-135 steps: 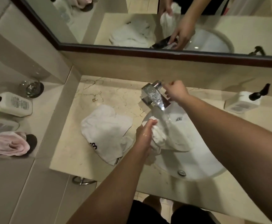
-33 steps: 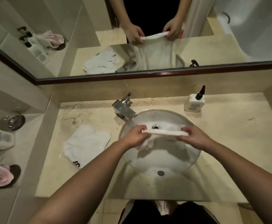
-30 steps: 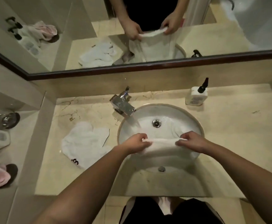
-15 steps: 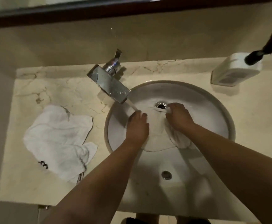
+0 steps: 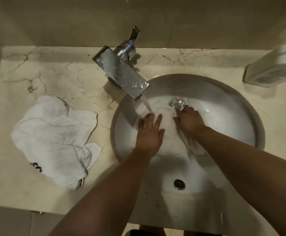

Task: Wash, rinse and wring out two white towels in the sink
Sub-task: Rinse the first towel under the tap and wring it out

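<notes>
Head view. One white towel point(image 5: 168, 133) is spread in the sink point(image 5: 240, 106), directly beneath both hands, under the stream from the faucet point(image 5: 121, 74), presumably so that the water soaks through it. The left hand point(image 5: 149, 132) is pressed flat on it, fingers straight. The right hand point(image 5: 189, 120) is bunched on the cloth beside the drain, fingers curled. The second towel point(image 5: 53, 138) is left crumpled on the counter point(image 5: 62, 77), well left of the hands.

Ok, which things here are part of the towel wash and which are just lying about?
In the job: towel in sink, under left hand and right hand; running tap; sink; second towel on the counter.
Lying about: soap bottle.
</notes>
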The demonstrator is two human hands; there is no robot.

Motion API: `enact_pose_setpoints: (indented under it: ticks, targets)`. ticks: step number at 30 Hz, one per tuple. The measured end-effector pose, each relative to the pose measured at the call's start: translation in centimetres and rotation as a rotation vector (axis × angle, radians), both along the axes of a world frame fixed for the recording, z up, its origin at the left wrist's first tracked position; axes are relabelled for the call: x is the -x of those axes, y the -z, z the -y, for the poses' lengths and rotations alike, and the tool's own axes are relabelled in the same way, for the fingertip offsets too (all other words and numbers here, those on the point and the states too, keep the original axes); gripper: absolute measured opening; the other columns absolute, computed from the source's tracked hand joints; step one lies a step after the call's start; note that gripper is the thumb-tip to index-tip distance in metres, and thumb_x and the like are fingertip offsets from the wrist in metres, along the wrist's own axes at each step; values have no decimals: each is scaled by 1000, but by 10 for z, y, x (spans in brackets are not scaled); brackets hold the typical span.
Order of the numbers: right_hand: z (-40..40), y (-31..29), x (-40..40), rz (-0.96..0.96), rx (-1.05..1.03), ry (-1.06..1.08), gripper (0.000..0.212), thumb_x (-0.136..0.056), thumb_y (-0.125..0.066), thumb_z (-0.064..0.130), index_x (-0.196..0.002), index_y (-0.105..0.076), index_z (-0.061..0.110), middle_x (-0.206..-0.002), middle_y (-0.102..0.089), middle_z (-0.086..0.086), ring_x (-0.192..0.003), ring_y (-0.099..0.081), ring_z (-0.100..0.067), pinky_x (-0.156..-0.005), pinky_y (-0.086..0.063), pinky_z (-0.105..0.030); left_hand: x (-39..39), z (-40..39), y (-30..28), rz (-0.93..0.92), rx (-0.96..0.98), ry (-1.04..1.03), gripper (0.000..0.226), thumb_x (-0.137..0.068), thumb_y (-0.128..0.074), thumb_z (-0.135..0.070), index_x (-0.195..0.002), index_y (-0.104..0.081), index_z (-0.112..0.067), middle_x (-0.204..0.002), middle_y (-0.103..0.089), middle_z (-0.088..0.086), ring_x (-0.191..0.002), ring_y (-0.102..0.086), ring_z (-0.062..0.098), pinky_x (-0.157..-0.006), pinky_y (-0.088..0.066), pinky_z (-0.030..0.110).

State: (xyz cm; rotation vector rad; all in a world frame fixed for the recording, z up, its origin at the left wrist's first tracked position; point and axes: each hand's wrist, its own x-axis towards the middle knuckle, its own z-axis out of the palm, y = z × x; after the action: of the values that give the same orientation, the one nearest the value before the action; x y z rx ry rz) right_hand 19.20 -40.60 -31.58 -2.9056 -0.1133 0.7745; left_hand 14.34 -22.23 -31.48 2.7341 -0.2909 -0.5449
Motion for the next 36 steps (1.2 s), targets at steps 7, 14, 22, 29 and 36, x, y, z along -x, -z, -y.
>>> enact_pose_setpoints:
  ticks: [7, 14, 22, 29, 36]
  targets:
    - [14, -17, 73, 161, -52, -119, 37, -84, -51, 39, -98, -59, 6, -90, -57, -14, -83, -56, -36, -68, -43, -41, 6, -2, -6, 162, -42, -43, 47, -89, -65, -35, -127, -57, -9, -120, -58, 15, -111, -56, 36, -96, -43, 43]
    - [22, -27, 67, 46, -89, 467, 55, -99, -47, 39, -143, -30, 12, -129, -39, -13, -86, -61, -38, -63, -41, -36, -12, -9, -25, -173, 80, -478, 45, -97, -51, -50, -125, -50, -15, -120, -64, 10, -109, -62, 32, -87, -48, 38]
    - [39, -54, 39, 72, 3, -9, 29, -86, -51, 30, -97, -65, 6, -103, -60, -17, -101, -54, -38, -76, -40, -39, -29, -15, -33, -418, 263, -429, 31, -89, -61, -19, -119, -53, -16, -107, -66, 6, -97, -64, 26, -72, -41, 27]
    - [58, -116, 68, 73, -534, 488, 11, -94, -57, 17, -87, -50, 11, -62, -53, -5, -62, -51, -26, -56, -34, -34, -23, -2, -96, -231, 325, -327, 16, -96, -60, -38, -96, -59, -22, -91, -65, 0, -91, -61, 21, -75, -45, 32]
    - [94, -179, 74, -218, -56, 246, 43, -88, -67, 45, -111, -66, 9, -113, -67, -10, -105, -61, -27, -78, -44, -31, -22, -4, -186, -116, 378, -288, 21, -95, -59, -46, -94, -57, -26, -74, -59, -4, -77, -61, 24, -61, -35, 29]
